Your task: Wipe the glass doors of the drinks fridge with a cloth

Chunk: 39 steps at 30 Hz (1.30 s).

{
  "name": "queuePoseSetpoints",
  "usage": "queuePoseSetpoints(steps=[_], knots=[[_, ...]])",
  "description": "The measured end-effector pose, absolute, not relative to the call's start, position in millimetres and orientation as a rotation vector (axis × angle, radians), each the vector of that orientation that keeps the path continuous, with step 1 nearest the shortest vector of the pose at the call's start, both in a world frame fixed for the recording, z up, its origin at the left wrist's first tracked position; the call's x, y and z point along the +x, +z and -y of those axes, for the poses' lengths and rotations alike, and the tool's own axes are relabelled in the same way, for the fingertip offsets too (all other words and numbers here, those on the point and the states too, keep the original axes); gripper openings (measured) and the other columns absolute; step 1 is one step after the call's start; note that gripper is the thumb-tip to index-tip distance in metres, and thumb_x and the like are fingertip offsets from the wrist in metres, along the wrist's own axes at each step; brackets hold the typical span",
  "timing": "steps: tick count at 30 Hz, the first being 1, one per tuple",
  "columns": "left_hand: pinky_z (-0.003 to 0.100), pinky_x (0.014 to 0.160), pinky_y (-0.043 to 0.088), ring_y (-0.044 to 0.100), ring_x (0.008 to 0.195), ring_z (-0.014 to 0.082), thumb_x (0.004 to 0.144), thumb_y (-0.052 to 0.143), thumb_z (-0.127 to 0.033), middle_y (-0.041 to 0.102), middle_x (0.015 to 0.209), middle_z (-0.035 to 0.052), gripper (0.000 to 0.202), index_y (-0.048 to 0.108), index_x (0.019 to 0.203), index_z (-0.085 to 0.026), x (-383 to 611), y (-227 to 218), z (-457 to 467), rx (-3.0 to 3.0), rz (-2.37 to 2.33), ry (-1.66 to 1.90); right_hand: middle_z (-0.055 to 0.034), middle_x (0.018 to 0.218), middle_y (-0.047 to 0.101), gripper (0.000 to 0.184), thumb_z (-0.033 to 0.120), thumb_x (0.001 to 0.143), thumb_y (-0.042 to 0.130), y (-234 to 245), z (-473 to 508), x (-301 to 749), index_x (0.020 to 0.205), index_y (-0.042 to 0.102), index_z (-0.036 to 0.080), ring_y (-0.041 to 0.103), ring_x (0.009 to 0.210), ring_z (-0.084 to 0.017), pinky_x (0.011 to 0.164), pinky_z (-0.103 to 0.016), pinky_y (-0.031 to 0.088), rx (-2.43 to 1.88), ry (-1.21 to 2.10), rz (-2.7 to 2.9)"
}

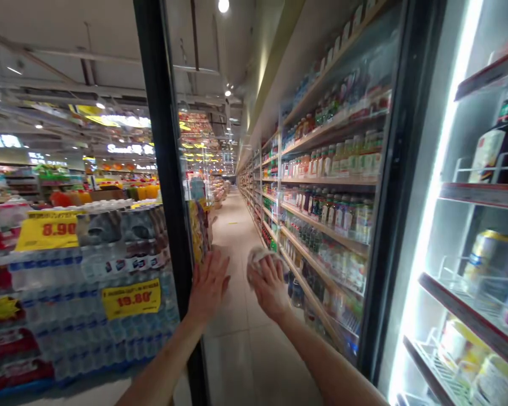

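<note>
While the open left hand (207, 287) touches glass (237, 141), a cloth (257, 258) sits gripped under the right hand's (271, 292) (curled) fingers.

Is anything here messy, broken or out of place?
Nothing spilled or broken shows. The one oddity: the cooler door stands swung open, left hand flat on its glass, right hand pressing a cloth against it. Shelves look orderly.

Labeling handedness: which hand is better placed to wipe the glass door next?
Probably right. The right hand holds the cloth against the glass door; the left hand lies flat and bare by the door frame.
</note>
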<state>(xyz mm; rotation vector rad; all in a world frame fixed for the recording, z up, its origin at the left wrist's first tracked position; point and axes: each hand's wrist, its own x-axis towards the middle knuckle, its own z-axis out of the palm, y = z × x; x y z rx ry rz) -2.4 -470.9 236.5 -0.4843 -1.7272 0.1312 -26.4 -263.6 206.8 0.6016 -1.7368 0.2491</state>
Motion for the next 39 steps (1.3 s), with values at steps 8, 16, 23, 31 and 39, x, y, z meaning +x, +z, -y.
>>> queuePoseSetpoints(steps=[8, 16, 23, 31, 39], knots=[[0.044, 0.114, 0.018, 0.013, 0.14, 0.0212, 0.09, 0.045, -0.019, 0.029, 0.148, 0.0095, 0.063, 0.015, 0.145, -0.021, 2, 234, 476, -0.539, 1.792, 0.075, -0.0163, 0.148, 0.02, 0.055, 0.018, 0.086, 0.033, 230, 200, -39, 0.141, 0.033, 0.018, 0.017, 0.138, -0.031, 0.103, -0.059, 0.027, 0.03, 0.499, 1.57], [0.044, 0.114, 0.017, 0.012, 0.141, 0.0209, 0.09, 0.043, -0.02, 0.028, 0.148, 0.0109, 0.059, 0.019, 0.144, -0.02, 5, 236, 475, -0.585, 1.769, 0.041, -0.0014, 0.124, 0.055, 0.041, 0.015, 0.079, 0.049, 187, 238, -17, 0.114, 0.06, 0.034, 0.039, 0.128, -0.02, 0.108, -0.045, 0.029, 0.689, 0.188, 1.795], [0.046, 0.114, 0.016, 0.01, 0.141, 0.0225, 0.089, 0.045, -0.022, 0.029, 0.147, 0.0144, 0.059, 0.022, 0.143, -0.017, 9, 237, 473, -0.57, 1.789, 0.082, -0.0183, 0.146, 0.022, 0.054, 0.017, 0.086, 0.033, 196, 180, -22, 0.14, 0.034, 0.017, 0.018, 0.137, -0.032, 0.099, -0.058, 0.034, 0.001, 0.499, 1.723], [0.046, 0.113, 0.018, 0.014, 0.14, 0.0229, 0.088, 0.046, -0.021, 0.032, 0.146, 0.0133, 0.058, 0.025, 0.142, -0.019, 4, 236, 478, -0.611, 1.791, 0.035, -0.0073, 0.13, 0.049, 0.032, 0.019, 0.084, 0.05, 194, 236, -8, 0.113, 0.06, 0.028, 0.037, 0.128, -0.023, 0.104, -0.05, 0.03, 0.525, 0.23, 1.787], [0.047, 0.113, 0.018, 0.014, 0.14, 0.023, 0.088, 0.045, -0.02, 0.034, 0.145, 0.0139, 0.053, 0.031, 0.139, -0.017, 2, 235, 476, -0.574, 1.826, 0.038, -0.0116, 0.116, 0.051, 0.029, 0.021, 0.079, 0.046, 249, 217, -13, 0.102, 0.064, 0.018, 0.054, 0.103, -0.021, 0.085, -0.035, 0.049, 0.201, 0.895, 1.649]])
